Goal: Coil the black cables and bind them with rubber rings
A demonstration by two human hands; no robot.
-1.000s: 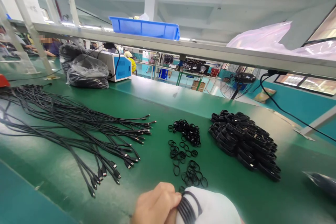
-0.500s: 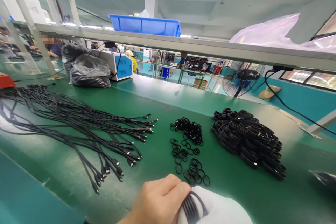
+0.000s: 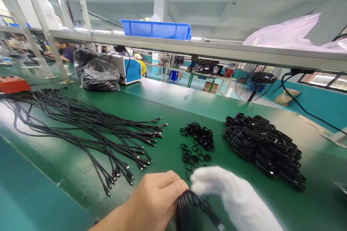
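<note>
left hand [image 3: 161, 192]: clamped on coil [image 3: 182, 213], at its fingertips | right hand [image 3: 217, 184]: gloved, just beside, grip unclear | best: pinch loops flush, control dangling plug [image 3: 213, 216] | bands [image 3: 200, 135]: beyond hands | cables [image 3: 89, 119]: left | coil pile [image 3: 261, 144]: right

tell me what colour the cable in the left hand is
The cable in the left hand is black, best seen in the head view.

My right hand [image 3: 217, 184]: white glove [image 3: 241, 196], matt, soft-looking, covering the fingers; the white continues back past my wrist. My left hand [image 3: 159, 196]: bare, forearm [image 3: 121, 218] bare too where visible.
</note>
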